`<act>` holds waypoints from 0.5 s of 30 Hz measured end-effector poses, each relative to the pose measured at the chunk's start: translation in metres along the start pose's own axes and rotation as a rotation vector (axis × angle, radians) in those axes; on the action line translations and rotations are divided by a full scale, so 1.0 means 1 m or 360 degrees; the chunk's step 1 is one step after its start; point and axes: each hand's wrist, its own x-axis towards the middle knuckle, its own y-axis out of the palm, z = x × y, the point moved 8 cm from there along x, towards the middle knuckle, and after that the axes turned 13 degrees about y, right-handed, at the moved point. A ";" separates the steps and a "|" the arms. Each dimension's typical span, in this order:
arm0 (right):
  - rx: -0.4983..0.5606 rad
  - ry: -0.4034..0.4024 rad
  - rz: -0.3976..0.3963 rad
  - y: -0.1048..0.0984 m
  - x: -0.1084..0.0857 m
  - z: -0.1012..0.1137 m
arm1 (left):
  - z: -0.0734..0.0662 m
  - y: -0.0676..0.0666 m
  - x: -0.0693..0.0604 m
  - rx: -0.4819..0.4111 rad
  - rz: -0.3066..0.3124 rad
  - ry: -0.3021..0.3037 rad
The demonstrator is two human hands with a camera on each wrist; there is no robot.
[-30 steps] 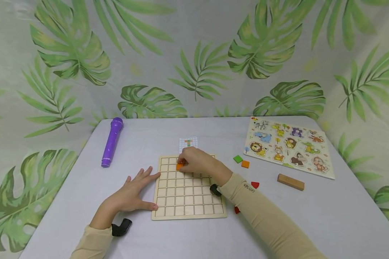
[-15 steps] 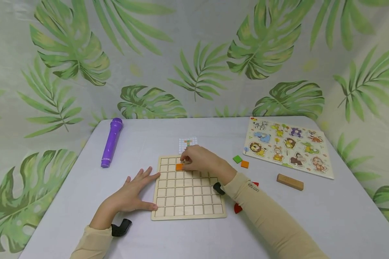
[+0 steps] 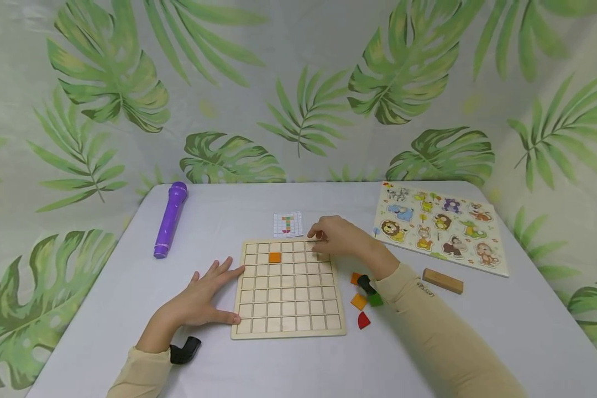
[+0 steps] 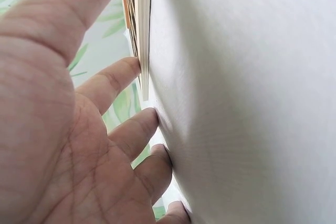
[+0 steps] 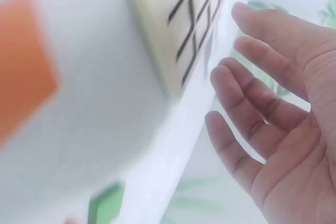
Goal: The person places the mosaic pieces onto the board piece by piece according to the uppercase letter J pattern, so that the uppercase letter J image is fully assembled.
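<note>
A square wooden grid board [image 3: 291, 290] lies at the middle of the table. One orange square tile [image 3: 275, 257] sits in a cell near its upper left. My left hand [image 3: 204, 296] is spread at the board's left side, with thumb and index fingertip touching the edge. Over the board's upper right corner hovers my right hand [image 3: 340, 237], fingers loosely bent and nothing between them, as the right wrist view shows too. Behind the board lies a small printed card [image 3: 288, 224] with a coloured pattern on a grid. Loose orange, green [image 3: 375, 299] and red [image 3: 363, 320] pieces lie right of the board.
An animal puzzle board [image 3: 440, 228] lies at the back right, with a wooden block [image 3: 443, 281] in front of it. At the back left is a purple toy microphone [image 3: 170, 220]. My right forearm crosses the table's right side, near the loose pieces.
My right hand has let go of the orange tile, which stays on the board, and moved right. The card is now uncovered. My left hand keeps its place.
</note>
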 end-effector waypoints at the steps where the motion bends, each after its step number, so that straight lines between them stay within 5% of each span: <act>1: 0.0006 0.0021 0.0003 -0.003 -0.003 -0.005 | 0.000 0.000 0.000 0.0001 0.0000 0.0000; 15: 0.0064 0.0208 -0.0015 -0.025 -0.028 -0.077 | 0.006 0.001 0.000 0.0013 0.0006 -0.0008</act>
